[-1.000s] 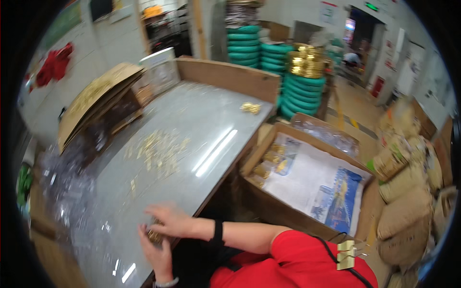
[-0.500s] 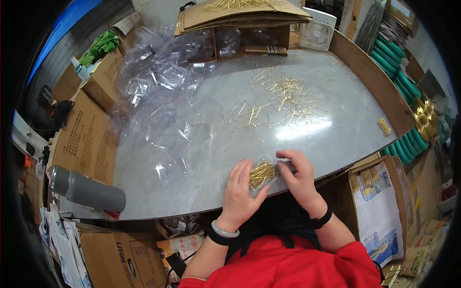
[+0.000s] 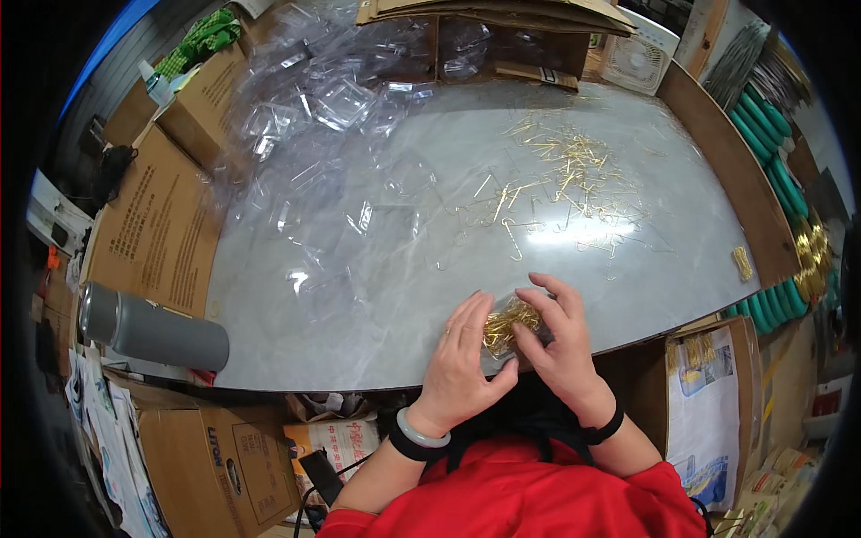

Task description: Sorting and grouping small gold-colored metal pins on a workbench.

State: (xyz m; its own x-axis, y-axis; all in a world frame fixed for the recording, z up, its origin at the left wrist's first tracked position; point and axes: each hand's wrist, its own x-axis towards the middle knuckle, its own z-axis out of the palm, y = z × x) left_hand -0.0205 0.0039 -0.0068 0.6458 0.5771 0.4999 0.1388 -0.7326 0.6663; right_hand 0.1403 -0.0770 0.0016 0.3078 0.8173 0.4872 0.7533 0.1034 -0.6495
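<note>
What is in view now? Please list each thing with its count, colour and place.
hook pile: one, gold, between the hands
loose hooks: many, gold, table's far half
table: one, grey, centre
small bundle: one, gold, table's right edge
plastic packaging: many, clear, table's left side
fan: one, white, far right corner
bottle: one, grey, lying, lower left
cloth: one, green, upper left
cardboard sheets: several, brown, top edge
cartons: several, brown, left side
lined box: one, brown, lower right
coils: several, green, right edge
shirt: one, red, bottom
left hand: one, black and grey wristbands, left of pile
right hand: one, black wristband, right of pile
</note>
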